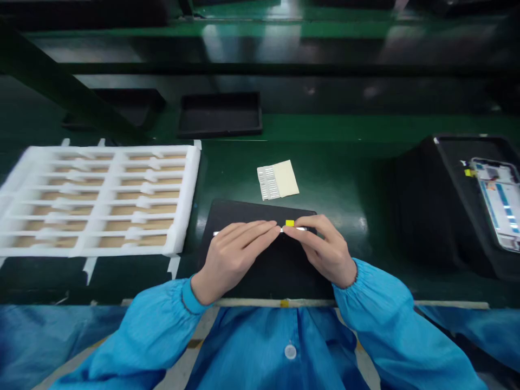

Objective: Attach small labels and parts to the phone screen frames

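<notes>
A thin silvery-white part, likely a phone housing (300,228), is seen edge-on over the black pad (280,265). A small yellow tab (290,223) sticks up from it. My left hand (235,254) has its fingers closed together along the left stretch of this edge. From the other side, my right hand (327,246) pinches it beside the tab with thumb and fingers. The two sets of fingertips almost meet at the middle. Most of the part is hidden by the hands and by the viewing angle.
A sheet of small silvery strips with cream backing (280,180) lies beyond the pad. At left a white foam tray (181,216) with slots is taped down. A black bin (439,206) at right carries a similar housing (498,200). A shallow black tray (219,115) stands behind.
</notes>
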Demonstrator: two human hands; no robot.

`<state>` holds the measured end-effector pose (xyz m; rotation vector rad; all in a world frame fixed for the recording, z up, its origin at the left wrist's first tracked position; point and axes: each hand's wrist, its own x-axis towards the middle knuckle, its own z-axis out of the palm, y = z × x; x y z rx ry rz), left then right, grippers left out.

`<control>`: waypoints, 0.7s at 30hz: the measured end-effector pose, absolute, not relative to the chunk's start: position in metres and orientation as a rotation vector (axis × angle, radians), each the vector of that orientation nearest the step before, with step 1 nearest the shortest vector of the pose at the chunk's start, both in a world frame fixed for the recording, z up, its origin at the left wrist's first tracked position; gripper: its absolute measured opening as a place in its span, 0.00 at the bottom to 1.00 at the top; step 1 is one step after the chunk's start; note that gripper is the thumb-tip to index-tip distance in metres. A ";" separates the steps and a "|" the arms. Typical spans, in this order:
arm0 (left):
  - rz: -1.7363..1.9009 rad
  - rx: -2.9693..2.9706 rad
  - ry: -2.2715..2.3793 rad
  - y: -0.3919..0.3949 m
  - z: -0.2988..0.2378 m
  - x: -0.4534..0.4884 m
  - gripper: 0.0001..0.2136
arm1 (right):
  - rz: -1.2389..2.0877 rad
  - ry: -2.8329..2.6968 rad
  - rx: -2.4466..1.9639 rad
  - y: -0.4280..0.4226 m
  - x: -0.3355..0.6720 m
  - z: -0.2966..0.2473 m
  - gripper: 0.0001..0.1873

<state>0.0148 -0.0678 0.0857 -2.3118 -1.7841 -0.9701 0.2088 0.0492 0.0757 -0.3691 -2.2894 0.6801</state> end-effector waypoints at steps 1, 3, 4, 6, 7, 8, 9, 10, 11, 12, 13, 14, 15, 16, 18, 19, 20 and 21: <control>-0.977 -2.302 -1.768 -0.067 0.084 0.013 0.13 | 0.764 -2.275 -0.381 0.054 0.206 0.082 0.15; -1.005 -2.327 -1.821 -0.056 0.082 0.007 0.12 | 0.861 -2.211 -0.453 0.071 0.193 0.093 0.09; -1.030 -2.369 -1.905 -0.048 0.083 0.001 0.12 | 0.858 -2.179 -0.495 0.083 0.181 0.096 0.06; -1.089 -2.504 -2.148 -0.026 0.084 -0.013 0.09 | 0.788 -2.186 -0.550 0.112 0.148 0.096 0.03; -1.105 -2.585 -2.271 -0.015 0.085 -0.021 0.08 | 0.777 -2.275 -0.529 0.126 0.129 0.093 0.04; -1.114 -2.644 -2.379 -0.004 0.086 -0.029 0.07 | 0.766 -2.407 -0.513 0.139 0.110 0.087 0.05; -1.105 -2.684 -2.476 0.004 0.086 -0.035 0.06 | 0.750 -2.549 -0.509 0.149 0.093 0.080 0.06; -1.076 -2.704 -2.561 0.011 0.086 -0.040 0.06 | 0.729 -2.659 -0.505 0.157 0.079 0.073 0.07; -1.044 -2.705 -2.635 0.016 0.085 -0.043 0.06 | 0.705 -2.742 -0.508 0.163 0.068 0.066 0.08; -1.011 -2.703 -2.694 0.019 0.085 -0.046 0.06 | 0.684 -2.791 -0.510 0.166 0.061 0.060 0.09; -0.985 -2.701 -2.733 0.021 0.084 -0.046 0.06 | 0.666 -2.815 -0.510 0.167 0.058 0.055 0.09; -0.971 -2.698 -2.756 0.021 0.084 -0.046 0.07 | 0.652 -2.828 -0.509 0.167 0.057 0.051 0.10; -0.968 -2.698 -2.765 0.021 0.083 -0.046 0.07 | 0.635 -2.848 -0.507 0.166 0.059 0.049 0.10; -0.969 -2.698 -2.766 0.021 0.083 -0.045 0.07 | 0.616 -2.867 -0.505 0.165 0.062 0.048 0.10; -0.958 -2.690 -2.768 0.021 0.083 -0.044 0.07 | 0.576 -2.901 -0.490 0.162 0.068 0.050 0.10; -0.947 -2.685 -2.769 0.021 0.082 -0.044 0.07 | 0.560 -2.916 -0.476 0.162 0.070 0.051 0.11; -0.936 -2.681 -2.770 0.021 0.082 -0.044 0.07 | 0.547 -2.928 -0.459 0.161 0.071 0.052 0.11; -0.926 -2.678 -2.770 0.021 0.081 -0.044 0.07 | 0.538 -2.937 -0.442 0.161 0.072 0.053 0.11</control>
